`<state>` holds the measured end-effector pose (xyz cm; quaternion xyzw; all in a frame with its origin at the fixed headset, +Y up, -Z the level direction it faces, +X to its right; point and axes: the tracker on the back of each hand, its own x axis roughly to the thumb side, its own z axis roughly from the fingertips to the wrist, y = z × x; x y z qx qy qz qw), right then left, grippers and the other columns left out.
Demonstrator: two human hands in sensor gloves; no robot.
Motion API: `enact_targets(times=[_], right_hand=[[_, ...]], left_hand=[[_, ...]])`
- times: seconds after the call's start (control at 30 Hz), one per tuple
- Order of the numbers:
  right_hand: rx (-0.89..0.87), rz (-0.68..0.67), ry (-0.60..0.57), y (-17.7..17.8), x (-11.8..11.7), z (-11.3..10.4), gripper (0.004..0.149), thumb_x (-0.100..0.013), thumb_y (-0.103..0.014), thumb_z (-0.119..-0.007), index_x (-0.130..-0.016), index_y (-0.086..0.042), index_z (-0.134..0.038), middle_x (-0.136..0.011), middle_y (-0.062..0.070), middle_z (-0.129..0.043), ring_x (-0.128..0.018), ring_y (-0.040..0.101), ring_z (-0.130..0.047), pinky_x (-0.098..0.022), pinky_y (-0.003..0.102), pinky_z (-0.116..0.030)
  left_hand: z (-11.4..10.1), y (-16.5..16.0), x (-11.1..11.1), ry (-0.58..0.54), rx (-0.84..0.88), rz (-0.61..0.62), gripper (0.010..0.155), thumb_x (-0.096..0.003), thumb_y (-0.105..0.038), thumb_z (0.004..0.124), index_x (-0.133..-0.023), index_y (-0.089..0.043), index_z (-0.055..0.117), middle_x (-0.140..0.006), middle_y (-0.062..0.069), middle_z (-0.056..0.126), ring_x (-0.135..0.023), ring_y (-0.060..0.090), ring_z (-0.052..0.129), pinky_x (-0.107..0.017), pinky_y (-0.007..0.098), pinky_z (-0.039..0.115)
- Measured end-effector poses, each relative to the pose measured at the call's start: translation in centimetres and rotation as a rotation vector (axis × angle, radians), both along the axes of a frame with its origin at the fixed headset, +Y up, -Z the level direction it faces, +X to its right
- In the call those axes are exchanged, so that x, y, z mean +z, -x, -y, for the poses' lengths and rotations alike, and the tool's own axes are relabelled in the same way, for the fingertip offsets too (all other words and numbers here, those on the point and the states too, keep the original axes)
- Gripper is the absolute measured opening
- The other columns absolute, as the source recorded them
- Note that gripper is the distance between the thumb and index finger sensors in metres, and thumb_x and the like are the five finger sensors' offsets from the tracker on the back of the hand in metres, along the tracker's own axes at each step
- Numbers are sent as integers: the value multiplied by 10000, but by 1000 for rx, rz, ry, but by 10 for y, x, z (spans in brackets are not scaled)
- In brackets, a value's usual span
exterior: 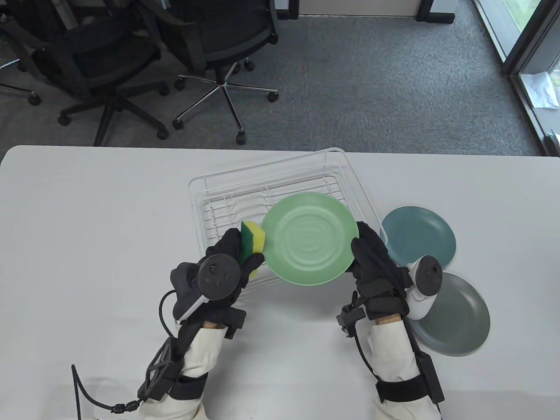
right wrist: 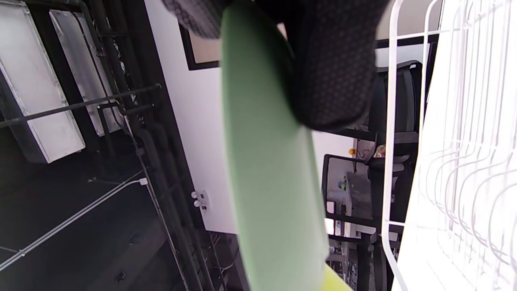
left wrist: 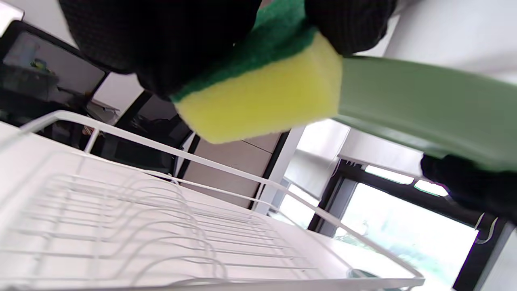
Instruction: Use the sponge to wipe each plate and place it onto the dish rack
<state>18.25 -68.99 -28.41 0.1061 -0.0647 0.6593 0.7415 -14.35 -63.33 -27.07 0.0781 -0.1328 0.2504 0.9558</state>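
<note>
A: Green plate [exterior: 308,238] at frame centre, above the dish rack [exterior: 218,205]; our right hand [exterior: 372,258] grips its rim, left hand [exterior: 229,258] clamps the sponge [exterior: 253,238] at its edge.

B: Rack empty; teal plate [exterior: 420,236] and grey plate [exterior: 459,319] wait lower right. We judge: first plate, early.

Three plates are in sight: one light green [exterior: 308,238], one teal [exterior: 419,235] and one grey [exterior: 457,319]. There is one sponge [exterior: 253,239], one white dish rack [exterior: 227,205], and two gloved hands, left [exterior: 221,273] and right [exterior: 374,260]. Two office chairs [exterior: 227,48] stand behind the worktop [exterior: 87,227].
</note>
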Motion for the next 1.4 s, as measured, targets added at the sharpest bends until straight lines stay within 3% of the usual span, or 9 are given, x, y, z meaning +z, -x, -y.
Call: enact_targets(times=[0.1,0.33,0.67,0.87,1.03,1.23,1.4], right_hand=[[-4,8,8,2,0,3,622,-670,-235,-585,-1079,151,-321,-989,426,-557,-741,456,-871,-529,359,-903],[37,37,21,3,-3,8,614,-637,-228,-642,-1054,172,-434,-902,389,-705,-706,407,-928,-513,299,-927],[354,36,71,12,-6,15,582,-624,-258,-668,-1009,163,-556,-666,224,-906,-439,220,-1005,-295,209,-909],[500,-5,111,33,-6,20,563,-627,-239,-644,-974,196,-561,-546,158,-911,-308,122,-967,-188,147,-869],[369,-85,165,57,-3,33,543,-639,-238,-589,-968,191,-537,-558,135,-896,-311,83,-952,-196,124,-867],[246,-116,121,64,1,33,546,-654,-265,-565,-992,159,-503,-615,133,-886,-369,88,-955,-250,127,-875],[201,-138,95,65,1,32,531,-659,-275,-552,-1010,120,-495,-633,125,-876,-392,87,-947,-271,131,-871]], left_hand=[[3,2,-1,30,103,28,750,-537,-473,726,-1057,56,610,-934,263,876,-760,445,944,-559,547,818],[5,6,2,-44,268,8,743,-527,-468,740,-1048,45,612,-920,254,878,-749,440,944,-551,542,821],[-3,6,11,-143,360,18,732,-520,-476,736,-1042,24,621,-899,233,890,-714,411,954,-516,507,842],[-5,1,14,-84,587,158,727,-516,-496,733,-1043,-6,632,-897,218,900,-713,397,961,-515,497,848],[-3,-11,17,-25,629,258,734,-515,-509,729,-1046,-11,637,-900,216,903,-715,397,964,-519,499,848],[2,-28,18,59,588,353,733,-529,-523,700,-1041,-1,655,-888,220,912,-709,402,965,-516,509,845],[7,-38,19,62,496,339,744,-524,-539,684,-1025,10,673,-849,216,932,-680,385,980,-495,502,855]])
